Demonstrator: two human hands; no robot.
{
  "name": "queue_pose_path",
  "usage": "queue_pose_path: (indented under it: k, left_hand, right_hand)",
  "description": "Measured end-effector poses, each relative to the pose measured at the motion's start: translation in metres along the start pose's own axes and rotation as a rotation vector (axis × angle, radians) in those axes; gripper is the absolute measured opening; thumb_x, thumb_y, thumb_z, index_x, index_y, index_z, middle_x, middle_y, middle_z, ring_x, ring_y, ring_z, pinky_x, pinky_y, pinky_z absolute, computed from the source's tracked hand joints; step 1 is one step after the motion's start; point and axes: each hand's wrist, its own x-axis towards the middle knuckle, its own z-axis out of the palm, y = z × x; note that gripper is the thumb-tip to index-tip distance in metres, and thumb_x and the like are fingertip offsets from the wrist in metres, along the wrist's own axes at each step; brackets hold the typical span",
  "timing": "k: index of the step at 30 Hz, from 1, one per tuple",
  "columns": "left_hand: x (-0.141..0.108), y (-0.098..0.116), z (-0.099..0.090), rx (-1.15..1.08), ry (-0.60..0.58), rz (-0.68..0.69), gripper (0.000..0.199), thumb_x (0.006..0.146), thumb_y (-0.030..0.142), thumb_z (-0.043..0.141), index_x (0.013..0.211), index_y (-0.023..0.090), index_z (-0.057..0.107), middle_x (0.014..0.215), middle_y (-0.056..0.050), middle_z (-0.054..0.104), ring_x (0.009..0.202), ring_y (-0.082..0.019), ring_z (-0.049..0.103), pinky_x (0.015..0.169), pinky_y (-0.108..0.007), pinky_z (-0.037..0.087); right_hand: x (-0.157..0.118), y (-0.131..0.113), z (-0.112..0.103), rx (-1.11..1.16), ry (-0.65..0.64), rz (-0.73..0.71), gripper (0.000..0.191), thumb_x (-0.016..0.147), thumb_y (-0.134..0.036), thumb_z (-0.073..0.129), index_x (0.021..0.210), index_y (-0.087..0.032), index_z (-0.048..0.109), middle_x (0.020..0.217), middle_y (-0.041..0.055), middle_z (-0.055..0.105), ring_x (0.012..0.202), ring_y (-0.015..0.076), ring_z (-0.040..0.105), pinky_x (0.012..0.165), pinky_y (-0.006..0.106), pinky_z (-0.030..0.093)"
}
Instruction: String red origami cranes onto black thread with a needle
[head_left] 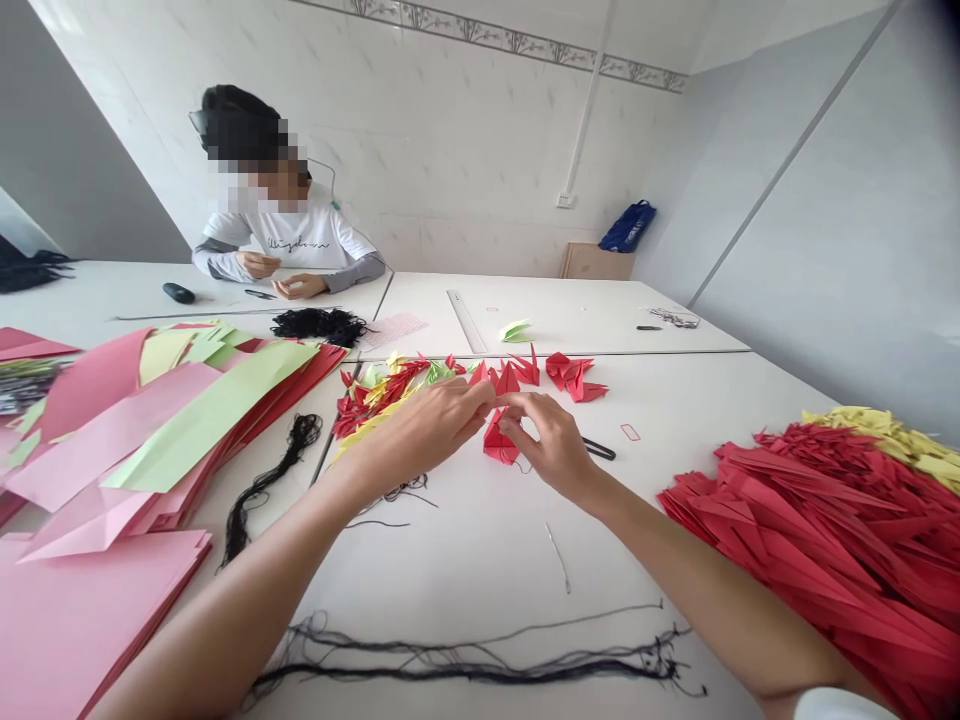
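Observation:
My left hand (pixel 454 408) and my right hand (pixel 551 435) meet over the middle of the table, fingertips close together. A red folded paper crane (pixel 500 443) is at my right fingertips, and a short dark thread curls below it. The fingers of my left hand are pinched together just above; what they hold is too small to make out. Just beyond my hands several more red paper cranes (pixel 571 375) lie on the table. A pile of red, yellow and green cranes (pixel 390 395) is behind my left wrist. A needle (pixel 559 560) lies in front of my right forearm.
Pink and green paper sheets (pixel 202 430) are stacked left, red folded paper (pixel 825 550) right. Black thread bundles (pixel 465 672) lie in front and left (pixel 270 480). Black snips (pixel 598 449) rest by my right hand. Across sits a person (pixel 281 235); a ruler (pixel 465 320) lies farther back.

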Motion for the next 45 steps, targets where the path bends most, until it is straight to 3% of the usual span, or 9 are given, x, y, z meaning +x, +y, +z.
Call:
queue_pose_path:
  k: [9, 14, 17, 21, 24, 27, 34, 40, 45]
  left_hand:
    - [0.007, 0.002, 0.002, -0.211, -0.006, -0.041, 0.014, 0.101, 0.034, 0.045, 0.102, 0.023, 0.054, 0.088, -0.001, 0.066, 0.077, -0.016, 0.06, 0.065, -0.026, 0.04]
    - [0.03, -0.049, 0.025, -0.184, 0.108, -0.265, 0.018, 0.098, 0.029, 0.042, 0.101, 0.022, 0.058, 0.089, -0.003, 0.071, 0.071, -0.017, 0.061, 0.067, -0.027, 0.043]
    - [0.043, -0.082, 0.045, 0.026, 0.034, -0.414, 0.02, 0.092, 0.025, 0.046, 0.105, 0.022, 0.061, 0.101, -0.006, 0.072, 0.082, -0.02, 0.065, 0.072, -0.029, 0.045]
    - [0.06, -0.101, 0.073, 0.092, 0.014, -0.468, 0.025, 0.087, 0.031, 0.057, 0.109, 0.021, 0.062, 0.111, -0.011, 0.071, 0.102, -0.028, 0.065, 0.083, -0.034, 0.047]
    - [0.071, -0.104, 0.094, 0.083, 0.007, -0.52, 0.026, 0.081, 0.035, 0.064, 0.103, 0.02, 0.064, 0.099, -0.01, 0.073, 0.094, -0.03, 0.067, 0.08, -0.036, 0.047]
    - [0.078, -0.105, 0.109, 0.044, 0.021, -0.549, 0.012, 0.075, 0.03, 0.068, 0.081, 0.021, 0.064, 0.082, -0.006, 0.072, 0.083, -0.027, 0.067, 0.075, -0.033, 0.046]
    - [0.076, -0.094, 0.11, -0.118, 0.363, -0.592, 0.015, 0.088, 0.033, 0.053, 0.078, 0.022, 0.052, 0.084, -0.006, 0.066, 0.075, -0.021, 0.059, 0.066, -0.03, 0.036]
    - [0.069, -0.075, 0.119, -0.355, 0.693, -0.621, 0.024, 0.096, 0.04, 0.042, 0.078, 0.024, 0.035, 0.067, 0.003, 0.047, 0.061, -0.015, 0.045, 0.06, -0.026, 0.032]
    - [0.057, -0.067, 0.136, -0.542, 0.808, -0.612, 0.027, 0.095, 0.041, 0.044, 0.077, 0.024, 0.035, 0.068, 0.004, 0.045, 0.06, -0.014, 0.041, 0.06, -0.026, 0.034]
  right_hand:
    - [-0.001, 0.018, 0.007, 0.148, 0.01, 0.037, 0.01, 0.099, -0.024, 0.052, 0.091, -0.023, 0.058, 0.082, 0.0004, 0.064, 0.074, 0.0153, 0.058, 0.073, 0.03, 0.047]
    - [0.002, 0.042, 0.009, 0.321, 0.35, 0.184, 0.014, 0.106, -0.032, 0.034, 0.097, -0.025, 0.042, 0.077, -0.0014, 0.056, 0.065, 0.0134, 0.055, 0.063, 0.027, 0.048]
    - [0.002, 0.054, 0.013, 0.32, 0.473, 0.195, 0.016, 0.107, -0.032, 0.019, 0.102, -0.026, 0.033, 0.081, -0.0008, 0.057, 0.065, 0.0134, 0.056, 0.066, 0.029, 0.05]
    - [-0.012, 0.055, 0.023, 0.286, 0.249, 0.087, 0.023, 0.106, -0.039, 0.024, 0.102, -0.026, 0.041, 0.092, 0.0048, 0.067, 0.072, 0.0155, 0.066, 0.071, 0.032, 0.055]
    - [-0.025, 0.055, 0.031, 0.22, 0.02, -0.002, 0.026, 0.103, -0.045, 0.038, 0.095, -0.025, 0.053, 0.088, 0.0053, 0.07, 0.077, 0.0185, 0.069, 0.073, 0.033, 0.057]
    - [-0.028, 0.066, 0.035, 0.112, -0.018, 0.045, 0.024, 0.104, -0.038, 0.038, 0.101, -0.024, 0.057, 0.091, 0.0058, 0.072, 0.083, 0.0199, 0.07, 0.076, 0.034, 0.056]
    - [-0.035, 0.107, 0.034, -0.058, 0.257, 0.108, 0.028, 0.105, -0.028, 0.022, 0.106, -0.021, 0.049, 0.109, 0.0159, 0.065, 0.105, 0.0257, 0.062, 0.09, 0.047, 0.049]
    - [-0.052, 0.082, 0.051, 0.013, -0.096, -0.343, 0.018, 0.1, -0.038, 0.047, 0.088, -0.027, 0.054, 0.095, 0.0021, 0.071, 0.087, 0.0161, 0.066, 0.081, 0.033, 0.055]
    - [-0.033, 0.098, 0.057, -0.11, 0.012, -0.116, 0.017, 0.102, -0.019, 0.037, 0.097, -0.022, 0.053, 0.108, 0.0117, 0.068, 0.098, 0.0224, 0.063, 0.085, 0.039, 0.051]
